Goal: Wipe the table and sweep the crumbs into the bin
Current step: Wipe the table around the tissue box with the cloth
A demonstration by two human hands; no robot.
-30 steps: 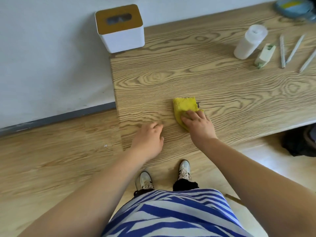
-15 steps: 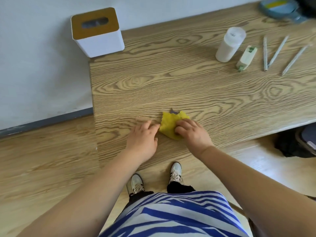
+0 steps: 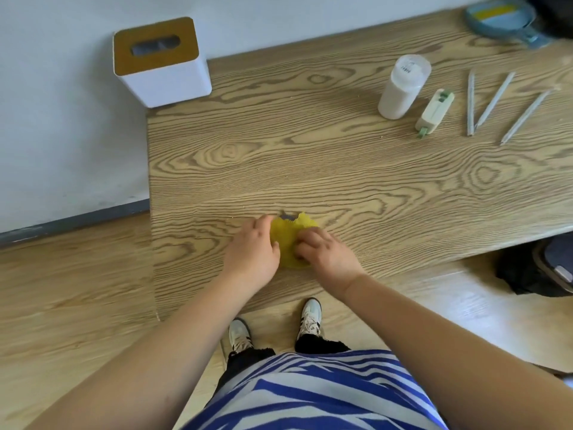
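Where both hands meet on the table (image 3: 341, 169) — yellow cloth (image 3: 290, 240) between them, right hand (image 3: 325, 252) fingers curled gripping it, left hand (image 3: 251, 252) fingers relaxed alongside.

Cloth (image 3: 290, 243) between hands on table (image 3: 341, 169), bin (image 3: 159, 62) seemingly behind-left

Table (image 3: 341, 169): matt wood-grain top. Yellow cloth (image 3: 290, 240): soft, nubbly weave. Bin (image 3: 167, 79): smooth white plastic, tan lid.
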